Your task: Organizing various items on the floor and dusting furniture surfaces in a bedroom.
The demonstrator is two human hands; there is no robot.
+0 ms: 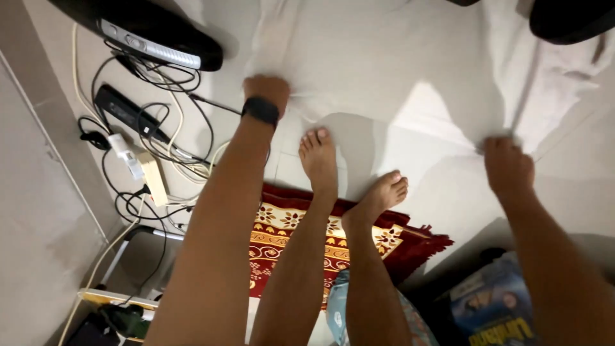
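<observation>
**Pale tiled floor, white cloth stretched across it**

A red patterned rug (359, 240) lies on the pale floor (57, 243), beside tangled cables (154, 128) and a power strip (128, 112). Left hand (266, 90) and right hand (507, 165), well apart, each appear closed on the white cloth (397, 57).

A sheet (397, 70) spreads across the upper middle and upper right of the frame, lying on the floor (45, 211). The left hand (266, 90) closes its grip on the sheet's edge at upper centre, the right hand (507, 168) on its edge at right. Two bare feet (349, 179) stand between them, heels on a rug (288, 234) at lower centre. Tangled cables (147, 122) and a power strip (152, 178) lie at left, below a device (150, 32) in the upper left corner
</observation>
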